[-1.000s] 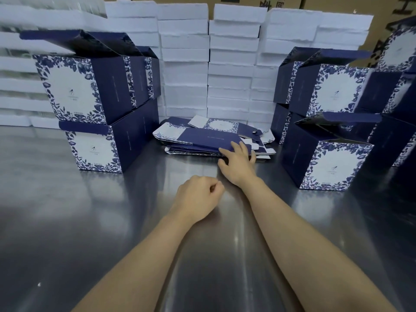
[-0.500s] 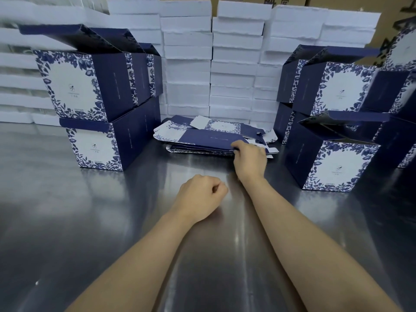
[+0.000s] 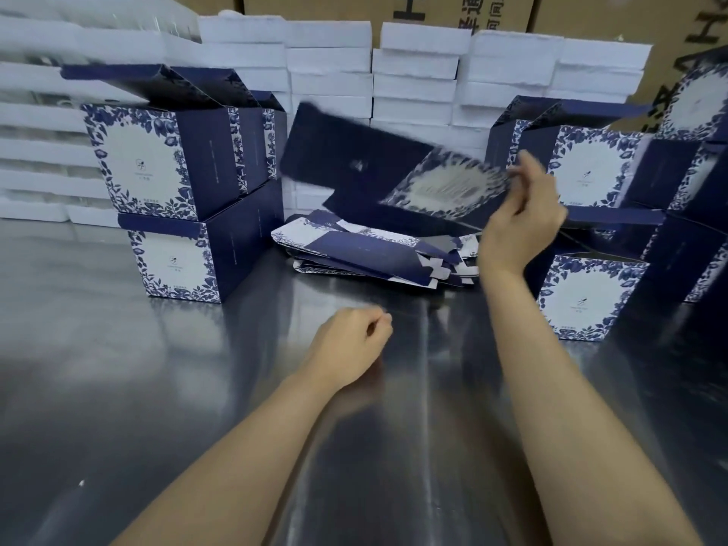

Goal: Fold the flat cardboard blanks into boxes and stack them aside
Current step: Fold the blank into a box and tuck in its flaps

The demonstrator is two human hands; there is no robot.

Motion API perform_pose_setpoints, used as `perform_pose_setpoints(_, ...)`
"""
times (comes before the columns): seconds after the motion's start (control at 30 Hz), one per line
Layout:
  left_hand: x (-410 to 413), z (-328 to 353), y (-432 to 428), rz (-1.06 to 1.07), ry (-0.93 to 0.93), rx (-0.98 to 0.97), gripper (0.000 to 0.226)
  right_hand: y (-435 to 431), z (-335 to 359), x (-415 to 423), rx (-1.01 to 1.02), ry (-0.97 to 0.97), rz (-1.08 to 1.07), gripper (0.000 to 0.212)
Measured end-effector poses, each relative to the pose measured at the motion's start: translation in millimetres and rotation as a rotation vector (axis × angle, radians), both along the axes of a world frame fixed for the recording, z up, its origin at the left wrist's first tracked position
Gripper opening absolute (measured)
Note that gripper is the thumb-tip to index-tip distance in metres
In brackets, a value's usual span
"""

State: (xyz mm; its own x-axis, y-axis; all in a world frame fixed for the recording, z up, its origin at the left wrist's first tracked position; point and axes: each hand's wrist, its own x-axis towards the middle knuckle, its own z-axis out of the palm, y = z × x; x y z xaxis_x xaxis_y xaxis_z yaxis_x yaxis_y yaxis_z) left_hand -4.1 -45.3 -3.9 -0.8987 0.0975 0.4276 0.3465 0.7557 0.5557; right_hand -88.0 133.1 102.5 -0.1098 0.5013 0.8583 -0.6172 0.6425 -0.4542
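My right hand (image 3: 522,220) pinches the right edge of a flat navy and white floral blank (image 3: 378,171), lifted and blurred above the pile of flat blanks (image 3: 366,254) at the back middle of the table. My left hand (image 3: 350,344) rests curled in a loose fist on the steel table, holding nothing. Folded boxes with open lids stand stacked at the left (image 3: 185,199) and at the right (image 3: 587,293).
The steel table (image 3: 157,388) reflects light in front of me. A wall of stacked white foam boxes (image 3: 413,80) runs along the back, with brown cartons (image 3: 492,9) behind it. More folded boxes crowd the far right edge (image 3: 693,191).
My right hand has picked one blank off the pile and raised it up and to the right. My left fist has stayed in place.
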Motion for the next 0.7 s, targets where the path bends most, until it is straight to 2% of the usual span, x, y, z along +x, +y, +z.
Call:
perform_pose_setpoints(0.1,-0.7,4.0,0.3,-0.046,-0.037,0.301,0.014,21.4,45.5,26.0,-0.036,-0.177,0.124,0.03)
perform_pose_setpoints(0.23,4.4,10.8,-2.3,-0.101,-0.107,0.763,0.051,43.6,77.7,69.4,0.218,-0.626,0.276,0.033)
perform_pose_setpoints(0.37,11.0,14.6,3.5,-0.121,-0.242,1.098,0.068,43.6,77.5,95.4,0.397,-1.057,0.619,0.047)
perform_pose_setpoints(0.43,16.7,19.4,6.7,-0.168,-0.332,1.22,0.066,37.1,74.7,98.5,0.426,-1.131,0.719,0.054)
perform_pose_setpoints(0.5,22.4,26.3,8.0,-0.215,-0.42,1.367,0.067,28.2,71.4,97.7,0.45,-1.126,0.747,0.058)
perform_pose_setpoints(0.57,24.0,28.8,7.0,-0.267,-0.447,1.497,0.059,18.5,66.5,93.1,0.607,-1.122,0.664,0.061)
perform_pose_setpoints(0.63,23.9,27.3,7.8,-0.331,-0.398,1.533,0.04,7.5,60.0,88.4,0.793,-1.201,0.608,0.064)
perform_pose_setpoints(0.7,23.1,25.7,6.5,-0.384,-0.388,1.542,0.033,-1.7,50.3,79.2,0.895,-1.314,0.589,0.067)
